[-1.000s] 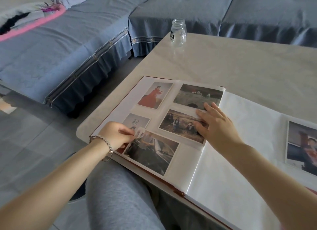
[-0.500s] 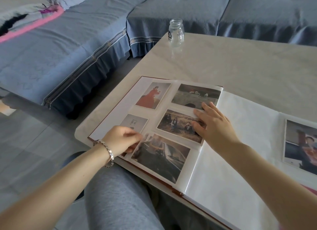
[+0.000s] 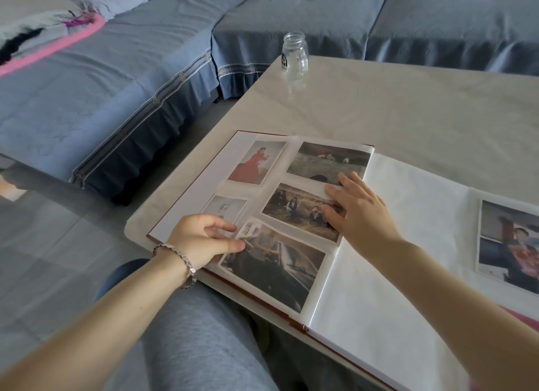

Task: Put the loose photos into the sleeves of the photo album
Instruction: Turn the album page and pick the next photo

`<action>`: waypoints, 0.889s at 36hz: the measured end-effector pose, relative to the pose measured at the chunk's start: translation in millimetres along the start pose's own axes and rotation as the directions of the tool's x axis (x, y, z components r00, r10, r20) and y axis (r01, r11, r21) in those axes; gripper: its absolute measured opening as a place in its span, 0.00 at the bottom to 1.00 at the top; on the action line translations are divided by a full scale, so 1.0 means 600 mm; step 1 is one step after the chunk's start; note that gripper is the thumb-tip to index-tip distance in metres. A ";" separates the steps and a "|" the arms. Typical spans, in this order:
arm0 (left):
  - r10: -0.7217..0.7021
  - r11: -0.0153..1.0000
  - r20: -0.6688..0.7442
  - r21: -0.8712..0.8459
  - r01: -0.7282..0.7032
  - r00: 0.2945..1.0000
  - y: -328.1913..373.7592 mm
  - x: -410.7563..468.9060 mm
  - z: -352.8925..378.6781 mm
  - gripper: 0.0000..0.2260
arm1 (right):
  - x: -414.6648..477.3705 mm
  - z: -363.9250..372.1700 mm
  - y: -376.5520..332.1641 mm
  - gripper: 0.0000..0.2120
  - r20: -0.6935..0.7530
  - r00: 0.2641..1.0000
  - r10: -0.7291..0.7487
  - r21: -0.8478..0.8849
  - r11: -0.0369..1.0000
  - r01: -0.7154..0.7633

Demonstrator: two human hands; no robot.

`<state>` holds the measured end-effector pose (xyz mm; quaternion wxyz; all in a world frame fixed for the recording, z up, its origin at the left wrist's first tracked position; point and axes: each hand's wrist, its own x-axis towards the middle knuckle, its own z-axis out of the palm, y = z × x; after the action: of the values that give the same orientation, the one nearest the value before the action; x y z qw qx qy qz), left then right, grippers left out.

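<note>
The photo album (image 3: 189,204) is laid at the table (image 3: 408,107) corner, bare top beyond. The car photo (image 3: 280,271), long axis slanted spineward, is pinched by the left hand (image 3: 201,242); the right hand (image 3: 361,215) is pressed flat.

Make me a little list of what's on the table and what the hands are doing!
album: open on the table, photos on its left page
car photo: lowest on that page
left hand: pinches the car photo's top corner
right hand: fingers straight, resting on the left page
glass jar: upright at the table's far corner
</note>
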<state>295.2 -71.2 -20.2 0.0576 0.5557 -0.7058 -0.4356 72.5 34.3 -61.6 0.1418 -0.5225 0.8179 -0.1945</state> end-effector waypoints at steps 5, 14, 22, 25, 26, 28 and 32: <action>0.012 0.999 0.018 -0.037 -0.011 1.000 0.003 -0.002 -0.006 0.06 | 0.000 0.001 0.001 0.23 0.000 1.000 0.006 -0.002 1.000 -0.006; 0.199 0.963 -0.121 0.206 -0.171 0.973 0.002 -0.014 0.008 0.08 | 0.000 0.001 0.000 0.23 0.002 1.000 0.006 -0.005 1.000 -0.006; 0.328 0.936 -0.231 0.209 -0.282 0.916 -0.009 -0.023 0.017 0.09 | 0.000 0.002 0.001 0.23 -0.006 1.000 0.002 -0.007 1.000 -0.002; 0.361 0.928 -0.252 0.195 -0.318 0.898 -0.014 -0.023 0.018 0.08 | 0.000 0.003 0.002 0.23 -0.004 1.000 0.002 -0.007 1.000 -0.002; 0.376 0.922 -0.254 0.198 -0.333 0.891 -0.015 -0.023 0.019 0.07 | 0.000 0.003 0.002 0.23 -0.005 1.000 0.003 -0.007 1.000 -0.003; 0.406 0.910 -0.265 0.213 -0.357 0.875 -0.018 -0.022 0.021 0.05 | 0.000 0.002 0.002 0.23 -0.007 1.000 0.002 -0.005 1.000 -0.002; 0.457 0.888 -0.282 0.199 -0.414 0.844 -0.029 -0.018 0.024 0.09 | 0.000 0.002 0.001 0.23 -0.011 1.000 -0.002 -0.011 1.000 0.001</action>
<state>304.2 -54.6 -36.5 0.2328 0.4464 -0.8215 -0.2677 72.6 34.6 -63.2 0.1345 -0.5229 0.8193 -0.1931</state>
